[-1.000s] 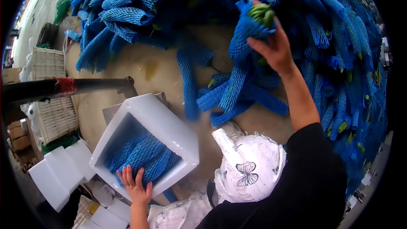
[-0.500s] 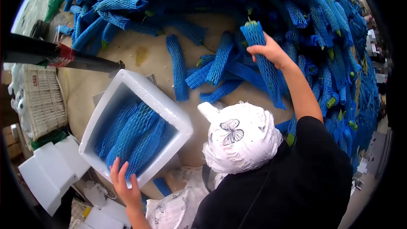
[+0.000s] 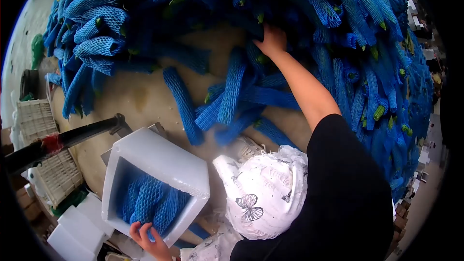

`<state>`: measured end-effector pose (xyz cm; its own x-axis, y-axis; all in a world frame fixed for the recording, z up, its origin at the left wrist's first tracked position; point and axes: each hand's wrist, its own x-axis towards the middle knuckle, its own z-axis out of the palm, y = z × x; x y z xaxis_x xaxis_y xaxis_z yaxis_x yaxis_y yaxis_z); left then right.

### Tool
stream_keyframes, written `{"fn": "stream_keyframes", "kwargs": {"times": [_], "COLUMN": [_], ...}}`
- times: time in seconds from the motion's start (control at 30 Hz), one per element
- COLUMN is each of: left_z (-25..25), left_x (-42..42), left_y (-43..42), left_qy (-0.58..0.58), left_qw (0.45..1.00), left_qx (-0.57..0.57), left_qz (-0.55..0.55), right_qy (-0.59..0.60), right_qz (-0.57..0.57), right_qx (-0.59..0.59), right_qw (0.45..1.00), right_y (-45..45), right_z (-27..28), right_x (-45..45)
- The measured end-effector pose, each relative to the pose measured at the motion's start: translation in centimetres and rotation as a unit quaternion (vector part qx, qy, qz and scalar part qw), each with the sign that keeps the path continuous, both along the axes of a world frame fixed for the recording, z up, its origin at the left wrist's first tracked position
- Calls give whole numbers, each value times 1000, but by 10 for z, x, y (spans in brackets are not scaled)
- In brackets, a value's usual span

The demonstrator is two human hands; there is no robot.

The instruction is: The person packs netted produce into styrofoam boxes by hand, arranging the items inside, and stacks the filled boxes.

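A white foam box (image 3: 162, 157) tilts toward me, holding several long vegetables in blue foam-net sleeves (image 3: 155, 198). At its near rim is my left hand (image 3: 151, 245), fingers apart and bent over the edge against the sleeves. My right hand (image 3: 274, 42) reaches into the dark part of a large heap of sleeved vegetables (image 3: 319, 9). Its fingertips are lost in shadow among them, so what they hold, if anything, does not show. Below that arm, loose sleeved vegetables (image 3: 232, 87) lie crossed on the beige surface, some showing green ends.
A dark pole (image 3: 72, 137) with red tape ends beside the box. White plastic crates (image 3: 58, 176) and white foam pieces (image 3: 77, 227) stand at the left. My knee in white butterfly-print cloth (image 3: 266, 193) is right of the box. The heap curves round the back and right.
My right hand no longer shows the sleeved vegetable it held; it has moved forward into the heap. My left hand stays at the box's near rim. The whole view has shifted.
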<state>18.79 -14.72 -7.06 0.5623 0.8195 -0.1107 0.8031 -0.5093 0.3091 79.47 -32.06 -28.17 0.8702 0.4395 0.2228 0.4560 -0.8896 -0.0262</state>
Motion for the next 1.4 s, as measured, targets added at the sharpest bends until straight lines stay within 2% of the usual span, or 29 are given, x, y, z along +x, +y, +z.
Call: {"fn": "stream_keyframes", "kwargs": {"times": [0.07, 0.13, 0.17, 0.23, 0.3, 0.33, 0.37, 0.4, 0.43, 0.5, 0.53, 0.63, 0.67, 0.73, 0.8, 0.83, 0.87, 0.9, 0.93, 1.0, 1.07, 1.1, 1.13, 1.2, 1.27, 1.33, 1.4], "left_z": [-7, -9, -10, -6, -6, -5, 2, 10, 17, 30, 37, 48, 50, 53, 51, 50, 49, 53, 61, 83, 99, 105, 106, 90, 92, 76, 69], "left_x": [-5, -5, -3, -3, -1, -3, -2, -2, -7, -15, -20, -39, -44, -51, -59, -64, -68, -69, -70, -70, -75, -72, -70, -72, -51, -43, -39], "left_y": [5, 6, 6, 7, 10, 13, 16, 18, 21, 25, 27, 25, 24, 21, 18, 18, 17, 13, 7, 0, -1, -1, -5, -6, -4, -2, -2], "left_qy": [4, -4, -5, -4, -45, -73, -82, -86, -116, -158, -180, -223, -226, -304, -317, -303, -288, -292, -294, -283, -300, -322, -337, -297, -335, -368, -382], "left_qw": [1000, 1000, 1000, 1000, 999, 997, 995, 993, 987, 962, 947, 906, 902, 888, 883, 892, 901, 898, 897, 894, 890, 886, 886, 915, 895, 878, 875], "left_qx": [5, 25, 23, 14, 4, -4, 35, 77, 105, 201, 238, 310, 314, 276, 261, 261, 260, 254, 252, 279, 304, 299, 283, 248, 194, 159, 134], "left_qz": [0, -8, -7, -3, -7, -18, -36, -9, 27, 95, 118, 181, 193, 205, 227, 208, 192, 209, 215, 206, 158, 148, 144, 116, 221, 260, 265], "right_qy": [137, 198, 248, 444, 509, 510, 522, 490, 534, 501, 401, 319, 277, 121, -82, 19, 67, 102, 172, 255, 306, 343, 380, 462, 439, 420, 456], "right_qz": [5, 14, 44, 96, 139, 190, 259, 339, 380, 560, 653, 746, 761, 783, 781, 786, 771, 761, 764, 813, 847, 851, 840, 788, 803, 812, 785], "right_qx": [12, 84, 112, 219, 243, 223, 205, 206, 234, 289, 247, 220, 200, 88, -21, -7, -24, 13, 26, 28, 58, 11, 12, 68, 45, 39, 84], "right_qw": [991, 976, 961, 864, 814, 809, 786, 776, 718, 592, 593, 542, 551, 604, 619, 618, 633, 640, 622, 523, 430, 397, 387, 401, 402, 403, 410], "right_y": [3, 5, -2, -16, -4, 10, 27, 48, 72, 119, 144, 192, 205, 232, 242, 238, 232, 223, 209, 170, 135, 122, 113, 114, 126, 136, 141], "right_z": [6, 46, 48, 45, 79, 97, 118, 144, 169, 202, 225, 250, 240, 200, 151, 167, 186, 217, 253, 293, 293, 283, 262, 231, 222, 226, 222], "right_x": [5, -36, -52, -77, -110, -123, -136, -155, -175, -220, -240, -331, -356, -383, -383, -382, -377, -375, -367, -353, -359, -364, -374, -396, -402, -401, -401]}}
